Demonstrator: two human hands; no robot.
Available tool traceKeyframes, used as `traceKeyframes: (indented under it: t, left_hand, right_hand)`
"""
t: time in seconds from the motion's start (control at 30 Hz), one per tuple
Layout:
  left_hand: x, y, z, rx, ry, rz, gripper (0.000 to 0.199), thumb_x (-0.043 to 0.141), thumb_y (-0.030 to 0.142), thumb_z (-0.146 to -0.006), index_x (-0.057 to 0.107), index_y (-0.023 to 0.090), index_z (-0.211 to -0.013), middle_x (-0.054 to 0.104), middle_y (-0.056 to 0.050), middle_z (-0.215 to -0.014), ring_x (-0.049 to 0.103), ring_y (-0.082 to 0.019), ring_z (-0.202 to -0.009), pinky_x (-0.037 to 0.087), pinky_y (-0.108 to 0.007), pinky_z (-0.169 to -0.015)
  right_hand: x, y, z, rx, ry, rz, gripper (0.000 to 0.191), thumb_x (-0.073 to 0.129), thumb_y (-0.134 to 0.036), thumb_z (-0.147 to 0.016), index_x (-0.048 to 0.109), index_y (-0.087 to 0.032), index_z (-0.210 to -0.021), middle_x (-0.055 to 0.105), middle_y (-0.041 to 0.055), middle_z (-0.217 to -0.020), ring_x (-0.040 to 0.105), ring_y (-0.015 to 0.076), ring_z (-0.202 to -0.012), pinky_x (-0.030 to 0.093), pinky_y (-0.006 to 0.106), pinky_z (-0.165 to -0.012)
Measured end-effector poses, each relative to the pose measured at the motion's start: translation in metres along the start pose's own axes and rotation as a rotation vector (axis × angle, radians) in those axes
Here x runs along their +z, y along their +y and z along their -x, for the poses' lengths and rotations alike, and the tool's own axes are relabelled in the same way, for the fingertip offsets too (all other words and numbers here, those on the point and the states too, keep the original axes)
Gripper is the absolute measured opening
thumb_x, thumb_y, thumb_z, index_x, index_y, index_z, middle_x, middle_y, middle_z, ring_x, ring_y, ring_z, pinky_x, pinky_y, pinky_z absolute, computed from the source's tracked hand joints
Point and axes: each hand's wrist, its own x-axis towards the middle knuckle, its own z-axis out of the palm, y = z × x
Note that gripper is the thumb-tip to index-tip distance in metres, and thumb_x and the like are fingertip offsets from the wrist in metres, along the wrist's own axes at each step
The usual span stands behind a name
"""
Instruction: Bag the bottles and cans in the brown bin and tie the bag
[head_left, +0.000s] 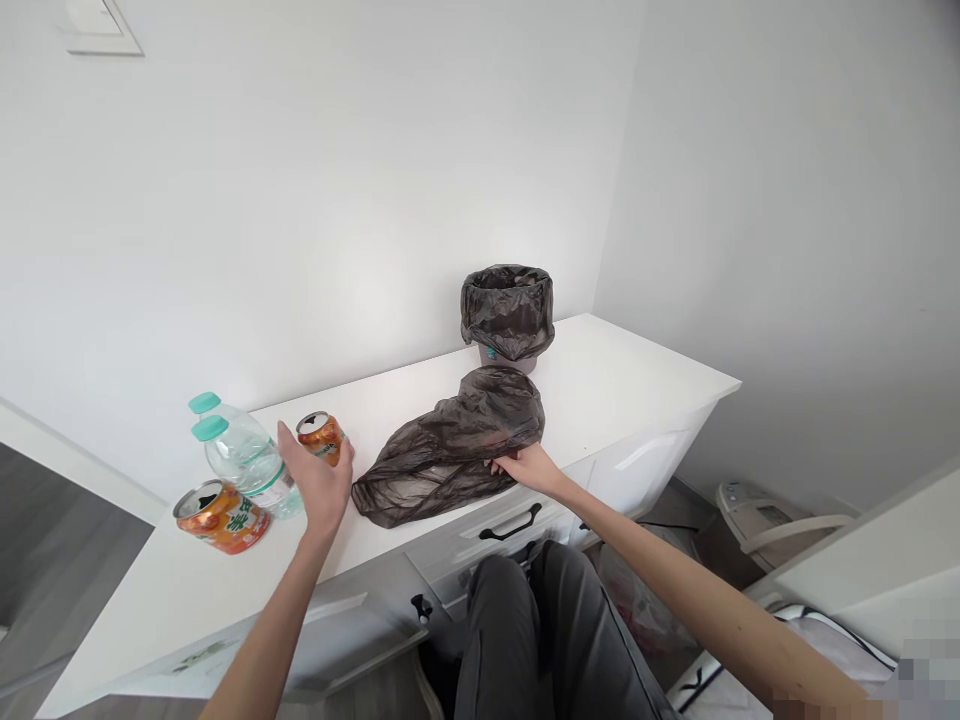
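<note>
My left hand (321, 485) is at an orange drink can (319, 432) with an opened top. Its thumb and fingers are spread on either side of the can; whether they touch it is hard to tell. Close by stand clear plastic bottles (251, 455) with teal caps, and a second orange can (221, 515) is nearest the front left. My right hand (529, 467) grips the edge of a black plastic bag (450, 440), its fingers partly covered by the thin film. The bag lies stretched across the white cabinet top, its inside hidden.
Behind the bag, a small bin (510, 320) lined with another black bag stands against the wall. The white cabinet (630, 370) has dark handles along its front. On the floor at right are a pale appliance (772, 520) and a clear plastic bag (637, 590).
</note>
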Motion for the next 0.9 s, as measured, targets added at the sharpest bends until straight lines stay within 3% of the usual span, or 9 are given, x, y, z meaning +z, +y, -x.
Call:
traceKeyframes:
  t: [0.1,0.2,0.3,0.47,0.57,0.7,0.8,0.9]
  left_hand:
    - [-0.005,0.034,0.01,0.261,-0.026,0.0,0.079,0.062,0.033,-0.095,0.024,0.017,-0.162,0.03,-0.021,-0.167,0.022,-0.034,-0.16,0.018,-0.055,-0.131]
    - [0.0,0.051,0.017,0.39,-0.195,0.023,0.069,0.055,0.031,-0.1,0.028,0.024,-0.162,0.034,-0.016,-0.167,0.03,-0.031,-0.158,0.027,-0.054,-0.129]
    - [0.013,0.038,0.019,0.298,-0.294,0.036,0.074,0.057,0.035,-0.098,0.026,0.021,-0.163,0.034,-0.017,-0.167,0.031,-0.032,-0.157,0.03,-0.054,-0.127]
    - [0.025,-0.003,0.015,0.05,-0.263,0.054,0.08,0.065,0.04,-0.091,0.032,0.013,-0.158,0.04,-0.023,-0.161,0.037,-0.036,-0.152,0.029,-0.055,-0.127]
    - [0.019,-0.008,0.014,-0.02,-0.243,0.045,0.076,0.064,0.04,-0.09,0.037,0.01,-0.155,0.042,-0.024,-0.158,0.043,-0.036,-0.148,0.035,-0.055,-0.123]
    - [0.007,0.02,0.019,-0.005,-0.282,0.054,0.053,0.055,0.043,-0.093,0.055,0.015,-0.138,0.059,-0.019,-0.141,0.056,-0.034,-0.134,0.047,-0.053,-0.114]
    - [0.0,0.052,0.027,0.096,-0.484,0.13,0.038,0.051,0.048,-0.098,0.065,0.022,-0.122,0.068,-0.012,-0.13,0.062,-0.03,-0.126,0.051,-0.048,-0.109]
    - [-0.004,0.073,0.036,0.232,-0.697,0.169,0.042,0.053,0.051,-0.099,0.062,0.025,-0.131,0.066,-0.009,-0.138,0.06,-0.028,-0.131,0.048,-0.045,-0.113]
  right_hand:
    - [0.0,0.001,0.0,0.001,-0.003,-0.062,0.022,0.052,-0.023,-0.086,0.073,-0.021,-0.082,0.077,0.0041,-0.08,0.075,0.0217,-0.079,0.06,0.031,-0.078]
    - [0.0,0.003,0.0,0.013,0.001,-0.058,0.021,0.053,-0.022,-0.085,0.073,-0.021,-0.081,0.077,0.004,-0.08,0.075,0.0221,-0.08,0.06,0.031,-0.079]
    - [0.001,0.005,0.0,0.029,0.013,-0.054,0.02,0.054,-0.021,-0.086,0.074,-0.021,-0.081,0.077,0.0039,-0.079,0.076,0.0223,-0.081,0.059,0.032,-0.081]
    - [0.004,0.005,0.0,0.038,0.011,-0.076,0.021,0.053,-0.019,-0.087,0.074,-0.02,-0.083,0.078,0.0045,-0.081,0.076,0.0214,-0.08,0.06,0.031,-0.08]
    - [0.006,-0.005,0.009,0.043,-0.004,-0.108,0.021,0.054,-0.021,-0.089,0.073,-0.02,-0.083,0.08,0.0055,-0.089,0.076,0.0207,-0.08,0.061,0.03,-0.078]
    - [0.005,-0.031,0.034,0.1,-0.079,-0.091,0.023,0.055,-0.028,-0.095,0.075,-0.019,-0.086,0.079,0.0055,-0.084,0.075,0.0193,-0.075,0.06,0.028,-0.071]
    - [0.002,-0.06,0.057,0.139,-0.185,-0.061,0.026,0.057,-0.037,-0.098,0.075,-0.018,-0.094,0.08,0.0073,-0.086,0.072,0.0176,-0.067,0.058,0.027,-0.064]
    - [-0.006,-0.089,0.078,0.04,-0.311,-0.056,0.025,0.063,-0.036,-0.096,0.072,-0.021,-0.114,0.08,0.0084,-0.106,0.076,0.0196,-0.083,0.059,0.028,-0.07]
